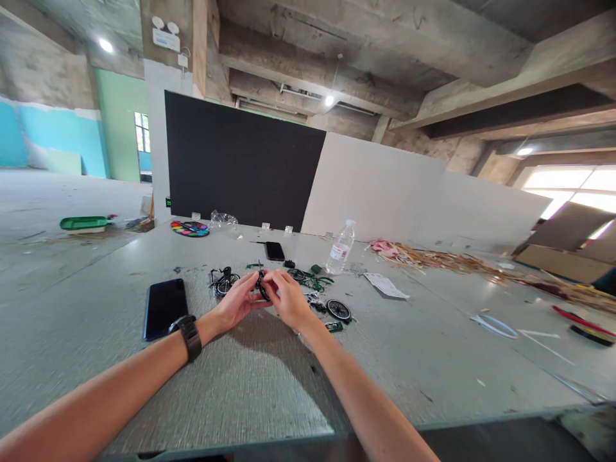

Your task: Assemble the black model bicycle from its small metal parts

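My left hand [239, 299] and my right hand [287, 296] meet over the grey table, both closed on a small dark toy wheel part [262, 285]. The fingers hide much of it. Just left of my left hand lies a black toy bicycle piece [226, 281] with a wheel. Beyond my right hand rest a green toy bicycle frame [317, 280] and another spoked wheel [297, 274]. Nearer to me is a loose black spoked wheel [339, 310], beside a small green part [333, 327]. A black watch [188, 336] is on my left wrist.
A large phone [166, 308] lies left, a smaller phone [274, 251] behind. A water bottle [341, 248] stands upright near a paper sheet [385, 285]. A paint palette [190, 229] lies by the black panel [240, 163]. Wood strips [443, 260] and a blue-white loop [495, 326] lie right.
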`<state>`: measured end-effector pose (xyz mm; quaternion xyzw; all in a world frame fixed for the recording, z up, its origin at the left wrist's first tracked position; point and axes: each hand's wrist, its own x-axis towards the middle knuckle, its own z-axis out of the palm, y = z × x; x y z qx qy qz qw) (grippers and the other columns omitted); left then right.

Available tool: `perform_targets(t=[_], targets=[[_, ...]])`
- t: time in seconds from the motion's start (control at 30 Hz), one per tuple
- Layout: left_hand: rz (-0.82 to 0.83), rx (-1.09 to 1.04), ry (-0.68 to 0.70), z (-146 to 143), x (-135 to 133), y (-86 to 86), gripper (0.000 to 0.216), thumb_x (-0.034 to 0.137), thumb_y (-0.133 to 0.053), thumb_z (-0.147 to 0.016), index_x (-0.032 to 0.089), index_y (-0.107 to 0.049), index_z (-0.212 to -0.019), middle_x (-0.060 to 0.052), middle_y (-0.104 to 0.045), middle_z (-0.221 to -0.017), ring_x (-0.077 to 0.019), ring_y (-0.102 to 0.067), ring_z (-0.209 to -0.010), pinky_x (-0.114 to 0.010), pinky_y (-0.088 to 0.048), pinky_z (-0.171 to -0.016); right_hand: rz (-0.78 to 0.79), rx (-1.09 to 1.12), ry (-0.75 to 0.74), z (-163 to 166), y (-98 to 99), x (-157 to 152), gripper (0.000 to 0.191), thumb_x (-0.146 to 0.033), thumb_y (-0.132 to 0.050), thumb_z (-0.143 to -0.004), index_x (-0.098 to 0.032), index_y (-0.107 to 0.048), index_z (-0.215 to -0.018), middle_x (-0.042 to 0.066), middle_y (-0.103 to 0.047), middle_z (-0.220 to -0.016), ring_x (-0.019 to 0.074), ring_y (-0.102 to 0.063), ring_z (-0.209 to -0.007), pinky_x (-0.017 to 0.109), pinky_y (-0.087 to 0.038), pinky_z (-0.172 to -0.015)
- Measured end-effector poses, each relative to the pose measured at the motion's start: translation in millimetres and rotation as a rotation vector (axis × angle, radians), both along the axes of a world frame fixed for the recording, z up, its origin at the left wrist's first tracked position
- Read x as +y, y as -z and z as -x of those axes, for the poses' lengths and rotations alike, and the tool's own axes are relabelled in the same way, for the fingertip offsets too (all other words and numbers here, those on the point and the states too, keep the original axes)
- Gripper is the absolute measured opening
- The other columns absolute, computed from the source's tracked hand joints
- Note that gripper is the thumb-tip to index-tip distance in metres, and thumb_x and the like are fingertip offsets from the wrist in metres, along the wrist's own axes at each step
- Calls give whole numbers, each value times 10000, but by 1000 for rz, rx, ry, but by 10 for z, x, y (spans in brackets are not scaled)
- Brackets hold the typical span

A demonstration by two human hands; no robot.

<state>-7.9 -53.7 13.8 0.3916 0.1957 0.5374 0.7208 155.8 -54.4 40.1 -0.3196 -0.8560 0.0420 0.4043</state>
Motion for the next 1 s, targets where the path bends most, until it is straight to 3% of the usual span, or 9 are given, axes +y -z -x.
perform_targets(t=[0.23, 0.47, 0.73, 0.87, 1.0], targets=[[-22, 28, -32, -6, 2, -5, 303, 411, -745, -844, 192, -664, -1037, -31, -679, -1008, -140, -691, -725, -370, -622, -781, 2, -4, -5, -5, -25, -30, 181, -197, -447, -987, -226, -608, -1064, 83, -631, -1021, 209, -612, -958, 345, -490, -864], [-45, 99, -152, 3, 23, 23, 203, 310, -615, -960, 141, -615, -1074, -23, -663, -913, -127, -649, -683, -288, -584, -624, 50, 50, -7, 17, 38, -13, 262, -274, -631, -902, -224, -611, -1159, 70, -667, -1027, 194, -646, -869, 340, -538, -816], [-64, 136, -165, -13, 52, 57, 430, 547, -646, -877, 120, -691, -904, -81, -731, -895, -181, -689, -771, -318, -595, -684, 129, 261, 108, -15, 155, 169, 178, -286, -567, -939, -196, -622, -1082, 76, -712, -947, 180, -697, -773, 291, -587, -656], [-77, 125, -148, -24, 38, 38, 455, 559, -734, -787, 127, -716, -929, -96, -744, -935, -204, -699, -812, -340, -604, -726, 111, 283, 131, -30, 126, 137, 188, -283, -539, -949, -199, -581, -1112, 74, -688, -963, 174, -687, -782, 291, -585, -652], [-80, 110, -175, -31, 37, 35, 389, 517, -738, -805, 137, -706, -879, -63, -735, -896, -189, -699, -806, -351, -602, -757, 53, 252, 131, 5, 90, 74, 143, -327, -568, -942, -222, -604, -1033, 91, -635, -1069, 199, -653, -936, 322, -578, -756]])
